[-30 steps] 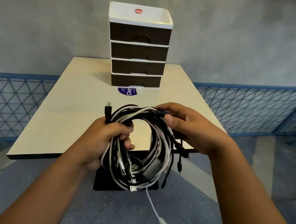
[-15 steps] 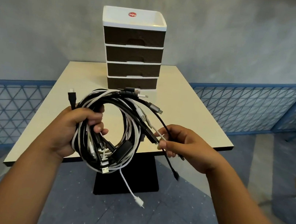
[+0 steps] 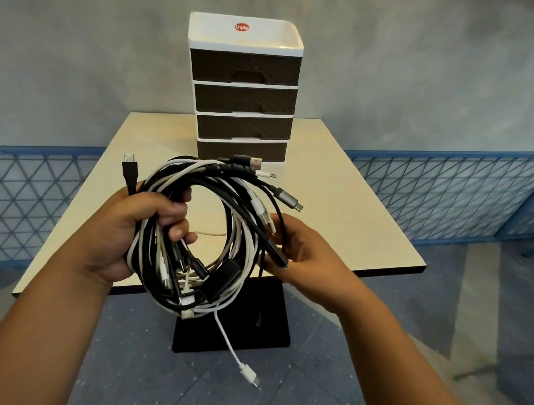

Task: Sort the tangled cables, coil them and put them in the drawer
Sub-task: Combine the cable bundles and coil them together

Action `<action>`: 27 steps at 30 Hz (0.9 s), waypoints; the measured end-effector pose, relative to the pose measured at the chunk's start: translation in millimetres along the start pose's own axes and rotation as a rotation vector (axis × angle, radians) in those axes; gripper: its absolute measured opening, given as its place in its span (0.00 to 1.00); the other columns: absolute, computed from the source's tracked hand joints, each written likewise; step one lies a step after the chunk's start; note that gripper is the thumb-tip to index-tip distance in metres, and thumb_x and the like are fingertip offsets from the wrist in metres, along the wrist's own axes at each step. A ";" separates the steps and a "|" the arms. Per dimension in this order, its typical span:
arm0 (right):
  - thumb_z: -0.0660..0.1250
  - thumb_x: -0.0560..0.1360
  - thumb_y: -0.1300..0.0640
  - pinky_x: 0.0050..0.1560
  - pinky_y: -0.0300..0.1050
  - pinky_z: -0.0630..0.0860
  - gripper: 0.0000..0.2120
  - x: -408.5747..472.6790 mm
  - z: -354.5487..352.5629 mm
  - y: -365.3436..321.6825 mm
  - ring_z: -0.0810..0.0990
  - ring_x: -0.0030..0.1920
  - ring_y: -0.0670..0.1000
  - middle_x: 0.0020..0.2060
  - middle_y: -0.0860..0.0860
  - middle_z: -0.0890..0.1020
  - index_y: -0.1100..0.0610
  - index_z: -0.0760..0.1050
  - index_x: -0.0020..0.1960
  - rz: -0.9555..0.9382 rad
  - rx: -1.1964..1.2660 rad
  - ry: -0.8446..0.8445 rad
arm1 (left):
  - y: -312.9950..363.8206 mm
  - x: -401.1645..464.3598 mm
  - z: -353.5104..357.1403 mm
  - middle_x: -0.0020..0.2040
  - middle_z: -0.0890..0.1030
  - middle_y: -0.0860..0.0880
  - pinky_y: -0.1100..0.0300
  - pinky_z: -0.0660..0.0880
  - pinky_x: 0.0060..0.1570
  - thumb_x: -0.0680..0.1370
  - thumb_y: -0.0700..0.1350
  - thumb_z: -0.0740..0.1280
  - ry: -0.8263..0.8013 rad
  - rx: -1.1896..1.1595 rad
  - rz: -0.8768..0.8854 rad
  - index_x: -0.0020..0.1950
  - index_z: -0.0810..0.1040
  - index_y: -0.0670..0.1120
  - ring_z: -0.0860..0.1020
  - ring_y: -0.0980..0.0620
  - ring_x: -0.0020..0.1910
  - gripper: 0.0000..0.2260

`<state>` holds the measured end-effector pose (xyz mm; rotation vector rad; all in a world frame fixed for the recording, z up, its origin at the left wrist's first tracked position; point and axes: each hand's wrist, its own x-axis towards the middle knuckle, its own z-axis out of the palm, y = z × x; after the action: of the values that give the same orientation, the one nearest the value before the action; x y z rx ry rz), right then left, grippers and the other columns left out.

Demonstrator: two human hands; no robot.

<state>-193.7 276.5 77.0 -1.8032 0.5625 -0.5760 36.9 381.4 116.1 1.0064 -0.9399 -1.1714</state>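
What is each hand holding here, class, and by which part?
The left hand grips the cable bundle round its left side. The right hand pinches a black cable near its plug, at the bundle's right side.

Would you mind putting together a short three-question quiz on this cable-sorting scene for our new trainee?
1. True or false: every drawer of the drawer unit on the table is shut.
2. Which hand grips the cable bundle around its side? A) the left hand B) the right hand C) neither
3. Fill in: the loose cable end hanging lowest below the bundle is ______ in colour.

Key
1. True: all four dark drawer fronts sit flush.
2. A: the left hand's fingers curl through the loop, while the right hand pinches a single black cable at the bundle's right.
3. White.
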 end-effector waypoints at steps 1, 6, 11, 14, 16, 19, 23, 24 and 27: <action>0.68 0.75 0.61 0.53 0.44 0.77 0.13 0.8 2.3 -0.6 0.80 0.48 0.41 0.45 0.43 0.81 0.51 0.75 0.58 0.006 0.034 -0.025 | 0.8 0.0 0.4 0.28 0.65 0.50 0.56 0.79 0.39 0.66 0.38 0.67 -0.005 0.008 0.003 0.42 0.79 0.44 0.70 0.52 0.27 0.07; 0.61 0.71 0.59 0.46 0.49 0.76 0.14 -11.8 -15.5 5.8 0.81 0.40 0.58 0.35 0.56 0.80 0.60 0.76 0.56 0.084 0.328 -0.152 | 6.8 -0.9 -4.6 0.28 0.65 0.51 0.56 0.79 0.38 0.67 0.37 0.66 -0.002 -0.010 0.023 0.44 0.76 0.43 0.70 0.52 0.27 0.07; 0.69 0.72 0.57 0.40 0.38 0.74 0.10 -16.4 -21.0 1.3 0.75 0.36 0.53 0.38 0.58 0.75 0.54 0.78 0.54 -0.024 0.356 -0.213 | 9.3 -1.9 -12.9 0.28 0.66 0.52 0.56 0.79 0.40 0.61 0.41 0.75 -0.040 -0.079 0.016 0.45 0.78 0.44 0.70 0.54 0.27 0.15; 0.74 0.72 0.60 0.40 0.38 0.73 0.10 -10.7 -15.3 -8.2 0.75 0.38 0.48 0.37 0.50 0.76 0.53 0.76 0.50 -0.023 0.143 -0.140 | 9.1 -1.4 -12.2 0.28 0.66 0.53 0.57 0.79 0.40 0.59 0.45 0.77 -0.103 -0.129 0.000 0.45 0.77 0.44 0.70 0.54 0.27 0.18; 0.74 0.74 0.59 0.41 0.40 0.74 0.08 -8.0 -10.5 -7.7 0.76 0.38 0.48 0.37 0.49 0.77 0.55 0.77 0.50 -0.005 0.057 -0.075 | 9.9 -0.5 -9.2 0.28 0.65 0.53 0.57 0.78 0.39 0.60 0.45 0.77 -0.124 -0.138 0.000 0.45 0.78 0.45 0.70 0.55 0.27 0.17; 0.70 0.76 0.55 0.43 0.53 0.75 0.02 -8.4 -6.4 -5.1 0.78 0.40 0.55 0.38 0.51 0.80 0.53 0.81 0.48 -0.020 0.012 -0.055 | 11.0 -0.3 -6.3 0.28 0.66 0.53 0.57 0.78 0.39 0.60 0.45 0.77 -0.138 -0.134 0.010 0.45 0.78 0.44 0.70 0.54 0.27 0.17; 0.61 0.71 0.61 0.47 0.47 0.75 0.07 -13.0 -18.1 -9.8 0.78 0.40 0.53 0.36 0.53 0.79 0.56 0.77 0.40 -0.046 0.061 0.009 | 9.7 1.5 -5.8 0.28 0.66 0.52 0.56 0.78 0.39 0.60 0.45 0.77 -0.141 -0.107 0.010 0.45 0.76 0.44 0.71 0.54 0.27 0.17; 0.59 0.70 0.63 0.42 0.46 0.73 0.07 -13.9 -22.2 -11.7 0.76 0.36 0.53 0.33 0.54 0.77 0.57 0.76 0.38 -0.022 0.158 0.021 | 9.2 1.9 -5.9 0.28 0.66 0.52 0.56 0.79 0.39 0.60 0.45 0.78 -0.133 -0.098 0.007 0.45 0.77 0.44 0.71 0.54 0.27 0.18; 0.60 0.73 0.62 0.32 0.43 0.67 0.05 -12.6 -29.9 -10.2 0.67 0.29 0.48 0.29 0.51 0.70 0.57 0.75 0.41 0.022 0.204 0.075 | 8.2 1.9 -3.3 0.28 0.65 0.51 0.55 0.79 0.39 0.60 0.41 0.76 -0.113 -0.069 -0.009 0.43 0.77 0.43 0.71 0.53 0.26 0.15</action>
<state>-221.3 265.6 93.6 -1.5870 0.5536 -0.6638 42.6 380.7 123.1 0.8974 -0.9774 -1.2705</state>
